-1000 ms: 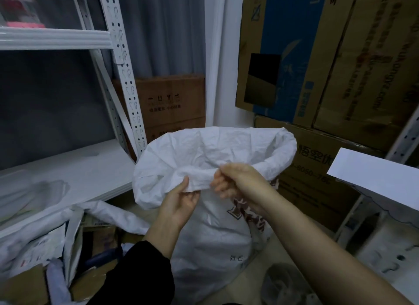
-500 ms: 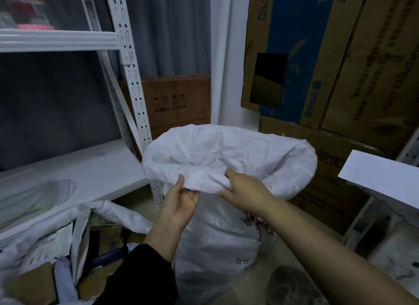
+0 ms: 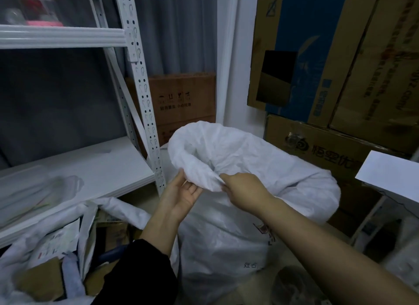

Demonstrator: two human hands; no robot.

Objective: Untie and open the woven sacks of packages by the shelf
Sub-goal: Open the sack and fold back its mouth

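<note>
Stacked cardboard boxes (image 3: 340,61) fill the wall from 12 to 3 o'clock, and a white metal shelf (image 3: 74,166) runs along 9 to 11 o'clock. Between them, at centre, stands a white woven sack (image 3: 238,236), its mouth rolled outward into a thick collar. Left hand (image 3: 181,197), palm up, holds the near rim between thumb and fingers. Right hand (image 3: 246,187) pinches the same rim just beside it, fingers curled into the fabric. At 8 o'clock a second sack (image 3: 56,248) lies open, with packages (image 3: 54,243) showing inside.
</note>
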